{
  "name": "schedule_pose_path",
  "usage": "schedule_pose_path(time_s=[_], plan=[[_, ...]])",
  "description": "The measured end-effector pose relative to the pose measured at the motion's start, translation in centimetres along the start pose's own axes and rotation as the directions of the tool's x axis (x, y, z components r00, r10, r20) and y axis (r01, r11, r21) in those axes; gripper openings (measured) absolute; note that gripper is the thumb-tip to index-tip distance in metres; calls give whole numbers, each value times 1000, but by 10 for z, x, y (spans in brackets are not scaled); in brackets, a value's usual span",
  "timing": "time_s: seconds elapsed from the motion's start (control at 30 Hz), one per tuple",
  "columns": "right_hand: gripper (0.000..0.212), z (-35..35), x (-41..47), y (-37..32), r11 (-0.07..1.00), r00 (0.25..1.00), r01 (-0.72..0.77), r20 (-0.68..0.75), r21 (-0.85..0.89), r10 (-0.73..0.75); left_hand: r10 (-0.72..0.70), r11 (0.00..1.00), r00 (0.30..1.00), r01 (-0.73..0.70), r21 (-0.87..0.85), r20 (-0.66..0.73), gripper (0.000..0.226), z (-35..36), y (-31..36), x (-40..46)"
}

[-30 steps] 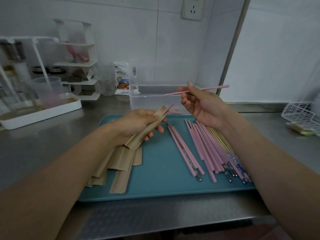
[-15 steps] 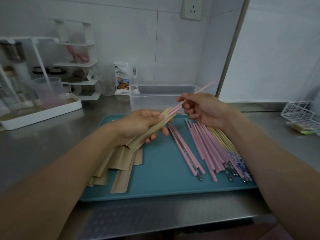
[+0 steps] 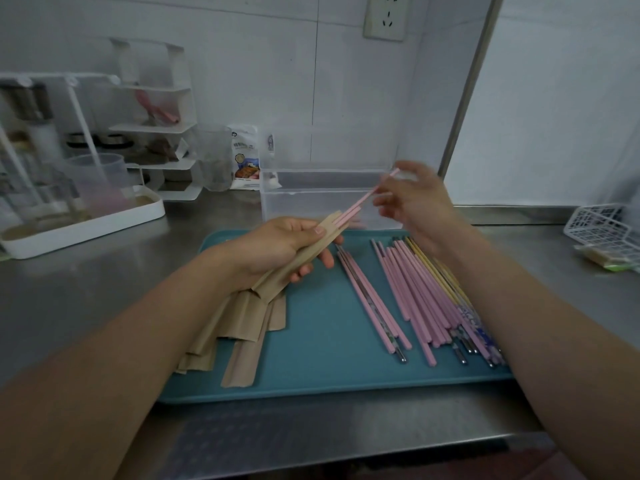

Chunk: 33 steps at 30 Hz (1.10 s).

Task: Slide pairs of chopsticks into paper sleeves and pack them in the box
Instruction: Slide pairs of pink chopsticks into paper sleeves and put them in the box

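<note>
Two pink chopsticks (image 3: 349, 213) protrude from the sleeve (image 3: 304, 252) the left hand (image 3: 277, 245) grips.

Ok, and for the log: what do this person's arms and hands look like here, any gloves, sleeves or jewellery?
Both forearms are bare right up to the frame edge, with no sleeves in view. The left hand and right hand wear no gloves, and no rings, watch or wristbands show. The left thumbnail looks short and plain. The right hand is motion-blurred, so fine detail there can't be told.
</note>
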State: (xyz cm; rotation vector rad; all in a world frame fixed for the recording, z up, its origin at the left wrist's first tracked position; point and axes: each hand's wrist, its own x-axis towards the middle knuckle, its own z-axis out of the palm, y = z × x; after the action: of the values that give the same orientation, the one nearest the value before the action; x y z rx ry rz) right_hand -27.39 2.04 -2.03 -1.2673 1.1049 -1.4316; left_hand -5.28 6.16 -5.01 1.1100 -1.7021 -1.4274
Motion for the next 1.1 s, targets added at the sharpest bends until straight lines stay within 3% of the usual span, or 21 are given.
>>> schedule_pose_path(time_s=[0.03, 0.1, 0.4, 0.63, 0.8, 0.87, 0.97, 1.03, 1.1], plan=[[31, -5, 3, -1, 993, 993, 79, -78, -88, -86, -3, 1000, 1000, 3, 0, -2, 35, 0, 0, 0], [29, -8, 4, -2, 975, 981, 150, -99, -162, -167, -5, 1000, 1000, 5, -6, -2, 34, 0, 0, -1], [26, 12, -10, 9, 973, 983, 106, 171, -207, -71, 2, 999, 998, -5, -48, -59, 34, -2, 0, 4], [27, 20, -17, 12, 970, 958, 112, 281, -214, -48, 9, 998, 998, -13, -63, -64, 33, -3, -1, 5], [19, 20, -16, 10, 995, 961, 70, 272, -66, -49, 29, 996, 999, -32, -79, -31, 33, -2, 4, 2], [15, 16, -14, 7, 998, 974, 48, 218, 40, -56, 28, 989, 996, -39, -140, -80, 37, -3, 10, 0], [16, -1, -4, -6, 969, 996, 94, -17, 227, -93, -10, 946, 967, -73, -316, -253, 45, -13, 18, 0], [17, -13, 3, -13, 939, 968, 187, -216, 289, -127, -22, 952, 918, -101, -288, -396, 43, -21, 21, 1], [19, -20, 10, -11, 932, 925, 245, -352, 267, -143, 18, 985, 863, -103, -140, -505, 35, -25, 19, 3]])
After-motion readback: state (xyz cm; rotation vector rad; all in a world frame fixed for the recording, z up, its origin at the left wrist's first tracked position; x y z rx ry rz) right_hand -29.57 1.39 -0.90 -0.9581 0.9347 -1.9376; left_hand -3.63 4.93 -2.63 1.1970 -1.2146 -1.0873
